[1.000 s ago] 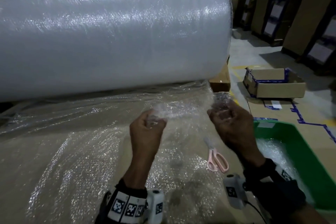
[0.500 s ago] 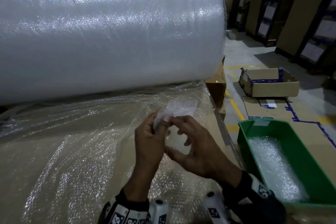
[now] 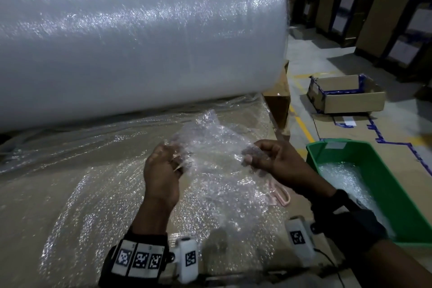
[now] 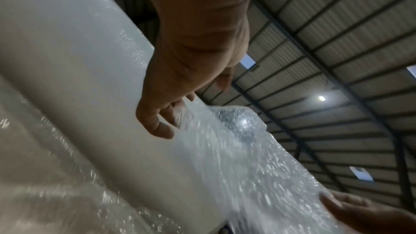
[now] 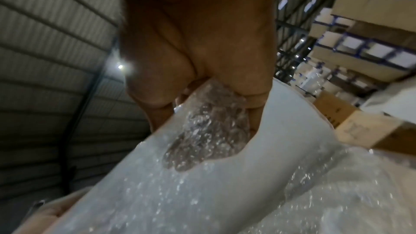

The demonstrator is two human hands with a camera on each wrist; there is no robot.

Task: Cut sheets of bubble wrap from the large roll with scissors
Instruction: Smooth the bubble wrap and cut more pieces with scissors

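The person holds a cut sheet of bubble wrap (image 3: 210, 147) in the air above the tabletop (image 3: 46, 194), stretched between the 2 hands. The left hand (image 3: 161, 168) pinches its left edge, and the right hand (image 3: 268, 159) has its grip closed around the crumpled right edge; the right wrist view shows the film bunched inside the curled fingers (image 5: 254, 99). The large roll (image 3: 140, 42) lies across the back of the tabletop, and more wrap from it is spread flat under the hands.

The pink scissors (image 3: 280, 196) lie on this spread wrap, partly hidden behind the held sheet. The risk seems to be here: if the sheet comes down or is dragged, it may catch the scissors and push them toward the table edge. The green bin (image 3: 346, 149) stands just beside the tabletop, on the right. The film is light and limp, so a loose pinch could let 1 edge slip and the sheet could miss the bin.
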